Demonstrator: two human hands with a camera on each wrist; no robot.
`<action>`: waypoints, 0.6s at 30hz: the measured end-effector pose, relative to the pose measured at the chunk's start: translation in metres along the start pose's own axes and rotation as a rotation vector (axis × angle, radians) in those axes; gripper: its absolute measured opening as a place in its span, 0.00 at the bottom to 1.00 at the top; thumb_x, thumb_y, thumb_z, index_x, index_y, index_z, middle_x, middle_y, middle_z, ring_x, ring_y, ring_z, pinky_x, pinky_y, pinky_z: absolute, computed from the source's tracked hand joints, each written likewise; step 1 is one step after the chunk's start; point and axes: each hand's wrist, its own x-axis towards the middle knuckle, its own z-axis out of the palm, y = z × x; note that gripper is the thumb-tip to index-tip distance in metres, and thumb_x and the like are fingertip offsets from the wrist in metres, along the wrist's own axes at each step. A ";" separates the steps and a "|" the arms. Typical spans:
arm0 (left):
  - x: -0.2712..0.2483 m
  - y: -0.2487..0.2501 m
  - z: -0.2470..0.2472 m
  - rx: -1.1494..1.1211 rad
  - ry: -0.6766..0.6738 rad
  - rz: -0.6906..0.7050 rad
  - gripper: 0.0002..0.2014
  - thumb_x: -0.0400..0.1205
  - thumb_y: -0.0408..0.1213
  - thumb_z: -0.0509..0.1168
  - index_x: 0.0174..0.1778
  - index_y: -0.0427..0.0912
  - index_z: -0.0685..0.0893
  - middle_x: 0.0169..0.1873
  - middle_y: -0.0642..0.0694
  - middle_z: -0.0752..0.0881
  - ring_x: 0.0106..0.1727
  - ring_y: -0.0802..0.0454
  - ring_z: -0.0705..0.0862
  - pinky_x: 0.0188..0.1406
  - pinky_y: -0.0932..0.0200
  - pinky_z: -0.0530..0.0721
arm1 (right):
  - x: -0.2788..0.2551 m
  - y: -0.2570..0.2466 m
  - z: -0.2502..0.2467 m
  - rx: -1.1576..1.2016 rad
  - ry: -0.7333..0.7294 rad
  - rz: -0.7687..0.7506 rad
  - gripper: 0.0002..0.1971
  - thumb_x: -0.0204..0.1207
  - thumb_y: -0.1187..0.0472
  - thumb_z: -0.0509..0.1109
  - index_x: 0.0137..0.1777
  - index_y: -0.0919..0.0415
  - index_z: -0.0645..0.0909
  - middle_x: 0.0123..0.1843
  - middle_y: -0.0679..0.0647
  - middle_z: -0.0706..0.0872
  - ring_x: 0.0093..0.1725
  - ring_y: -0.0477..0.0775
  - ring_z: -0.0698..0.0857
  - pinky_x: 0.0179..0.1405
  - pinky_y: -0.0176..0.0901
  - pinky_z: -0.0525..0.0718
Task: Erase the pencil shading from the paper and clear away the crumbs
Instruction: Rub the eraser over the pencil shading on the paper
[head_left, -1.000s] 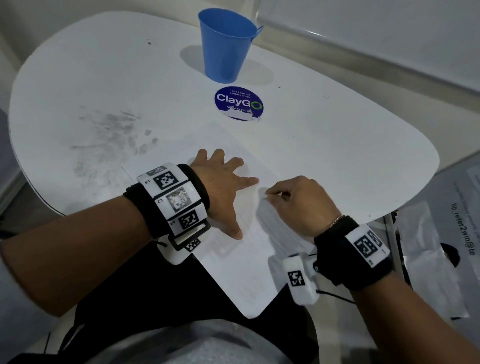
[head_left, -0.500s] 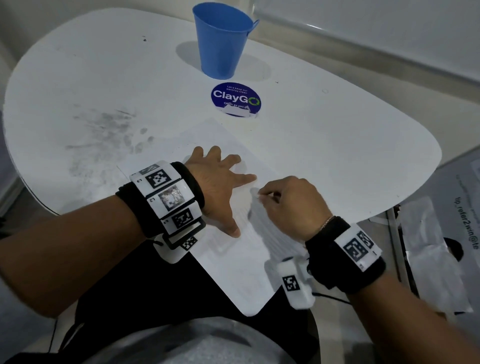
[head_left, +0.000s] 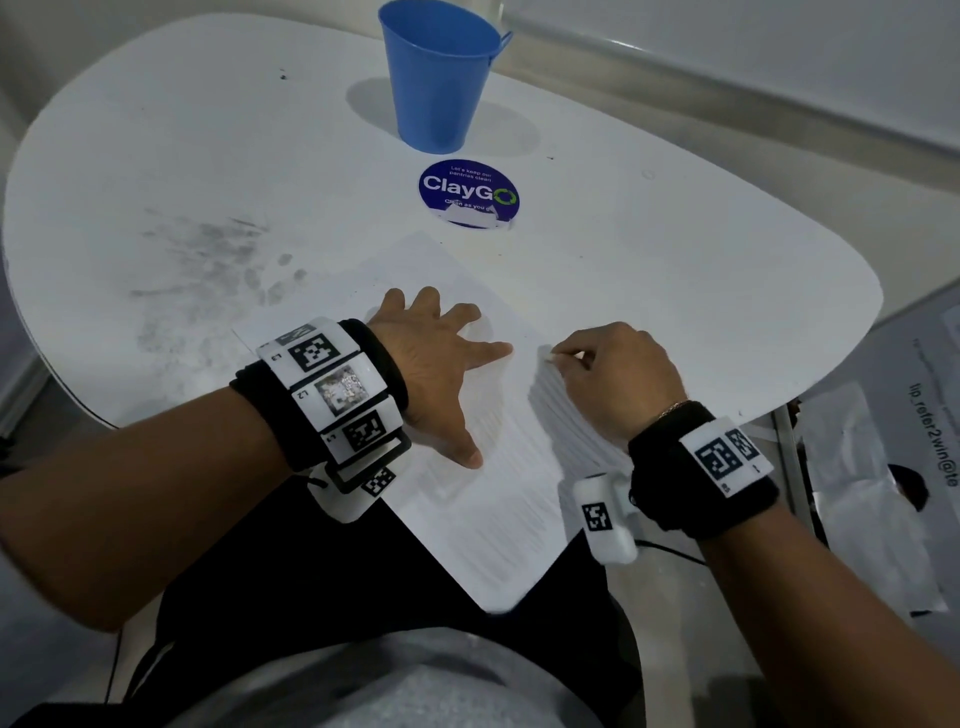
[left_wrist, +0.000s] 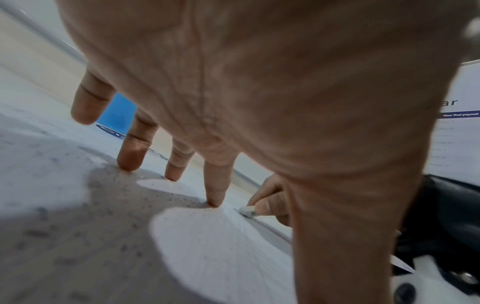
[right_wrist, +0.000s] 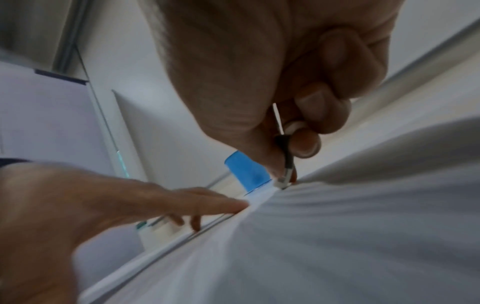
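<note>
A white sheet of paper (head_left: 498, 499) with faint pencil shading lies at the near edge of the white table (head_left: 675, 291). My left hand (head_left: 441, 364) lies flat on the sheet with fingers spread, its fingertips (left_wrist: 214, 202) pressing the paper (left_wrist: 221, 246). My right hand (head_left: 608, 374) pinches a small white eraser (head_left: 548, 356) whose tip touches the paper near its right edge. The eraser (left_wrist: 248, 211) shows just right of the left index finger, and the eraser (right_wrist: 284, 179) sits between thumb and fingers of my right hand (right_wrist: 285, 144). Dark crumbs dot the paper under the left palm.
A blue cup (head_left: 439, 78) stands at the back of the table, with a round blue ClayGo sticker (head_left: 467, 189) in front of it. Grey graphite smudges (head_left: 208, 280) mark the table left of the paper. Printed sheets (head_left: 909, 441) lie on the floor to the right.
My right hand with the eraser has slid a little away from me along the paper's right side. The left hand still presses the sheet in the same place.
</note>
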 end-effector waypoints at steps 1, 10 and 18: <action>0.000 0.000 0.000 0.000 0.001 0.001 0.57 0.64 0.81 0.64 0.86 0.72 0.42 0.88 0.53 0.45 0.84 0.41 0.52 0.82 0.41 0.53 | -0.002 -0.001 0.002 -0.016 0.002 -0.010 0.10 0.81 0.54 0.67 0.50 0.48 0.90 0.45 0.47 0.91 0.48 0.56 0.87 0.48 0.47 0.85; 0.000 -0.002 -0.002 0.020 -0.005 -0.004 0.57 0.65 0.81 0.64 0.86 0.71 0.41 0.88 0.51 0.44 0.84 0.40 0.51 0.82 0.39 0.53 | 0.001 0.000 -0.001 -0.027 0.002 0.005 0.09 0.81 0.54 0.66 0.51 0.48 0.90 0.46 0.48 0.91 0.49 0.56 0.87 0.48 0.47 0.85; 0.002 0.000 -0.004 0.019 0.016 -0.001 0.57 0.65 0.81 0.64 0.86 0.71 0.42 0.88 0.53 0.45 0.83 0.41 0.52 0.82 0.40 0.54 | -0.002 -0.003 -0.004 -0.005 -0.025 -0.011 0.09 0.80 0.55 0.67 0.49 0.48 0.90 0.44 0.46 0.91 0.48 0.55 0.87 0.49 0.48 0.85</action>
